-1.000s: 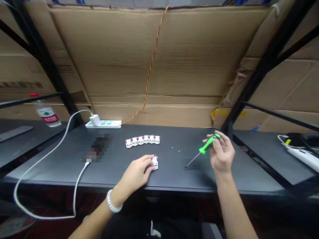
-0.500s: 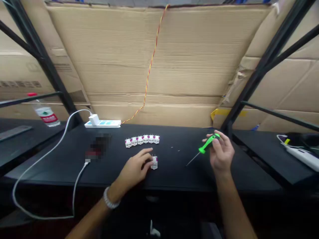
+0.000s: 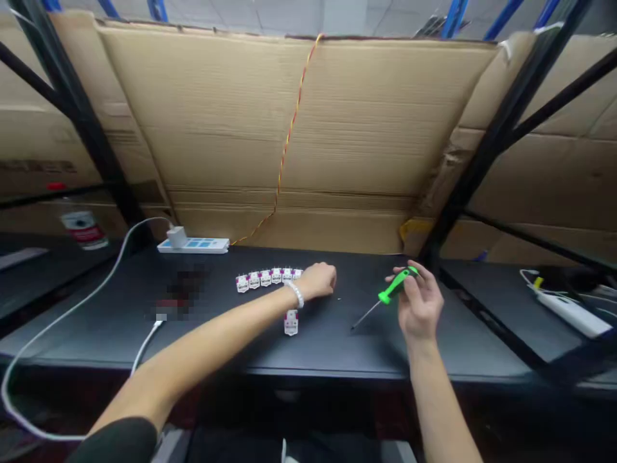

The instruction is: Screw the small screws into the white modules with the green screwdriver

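My left hand (image 3: 318,281) reaches across the black table, its curled fingers resting just past the right end of a row of several small white modules with magenta marks (image 3: 267,279). It partly covers the end of that row, and I see nothing in its grip. A lone white module (image 3: 291,323) sits below my left forearm, apart from the row. My right hand (image 3: 419,303) holds a green-handled screwdriver (image 3: 398,286) in the air above the table, its thin shaft slanting down to the left. A tiny speck (image 3: 339,298) lies on the table near my left hand.
A white power strip (image 3: 193,245) with a charger and white cable lies at the table's back left, near a blurred object (image 3: 182,294). A cardboard wall (image 3: 289,128) rises behind, with black shelf uprights at both sides. Another power strip (image 3: 571,315) sits on the right.
My left hand has moved away from the lone module, forward and right to the end of the row. My right hand still holds the screwdriver, and the view has shifted slightly.
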{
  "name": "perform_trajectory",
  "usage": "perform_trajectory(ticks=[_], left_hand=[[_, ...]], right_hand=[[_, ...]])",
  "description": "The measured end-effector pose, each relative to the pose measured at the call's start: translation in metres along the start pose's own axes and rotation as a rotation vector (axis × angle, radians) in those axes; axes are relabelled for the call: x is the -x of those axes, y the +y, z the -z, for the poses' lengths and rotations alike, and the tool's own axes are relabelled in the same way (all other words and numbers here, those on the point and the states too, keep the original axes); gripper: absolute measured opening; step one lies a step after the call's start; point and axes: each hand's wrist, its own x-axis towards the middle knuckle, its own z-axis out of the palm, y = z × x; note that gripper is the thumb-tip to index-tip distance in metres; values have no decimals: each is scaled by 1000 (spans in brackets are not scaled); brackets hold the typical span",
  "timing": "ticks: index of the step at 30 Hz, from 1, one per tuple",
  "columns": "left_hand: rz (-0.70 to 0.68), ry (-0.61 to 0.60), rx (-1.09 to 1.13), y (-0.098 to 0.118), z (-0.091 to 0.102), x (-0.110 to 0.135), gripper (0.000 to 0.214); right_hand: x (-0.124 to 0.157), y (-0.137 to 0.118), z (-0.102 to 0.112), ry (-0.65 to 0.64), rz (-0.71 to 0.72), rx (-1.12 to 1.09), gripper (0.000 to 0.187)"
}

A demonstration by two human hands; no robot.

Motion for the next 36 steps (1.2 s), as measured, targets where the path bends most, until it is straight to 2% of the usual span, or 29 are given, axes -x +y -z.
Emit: perform_trajectory(ticks=[4,10,12,15,18,24,29,33,36], left_hand=[[73,-69,-63,-5,-11,-7,9],[113,-138,-118,-12,-19,1,36],[97,-133,-123,-13,-22,2,32],[51,-113,-130,-14,-26,4,13],[6,-92,-143,-13,-28,6,11],[-47,-56,-135,-13,-17,10,18],[-19,36,-85,-25,-6,22,24],[-12,104,-23,-37,7,43,22],[-23,145,34,-46,17,70,24]], right_hand=[[0,-1,-1,-5,4,-11,39],[1,-2,-2,-20,12,-1,37],[1,-2,-2,-25,11,5,37],[1,-2,-2,-25,9,1,37],[1,-2,-2,-20,0,-2,38],[1,-2,-2,-25,-7,5,38],[2,-2,-2,-28,-3,14,38],[1,-3,-2,-28,-9,9,38],[2,-3,-2,-25,-9,19,39]])
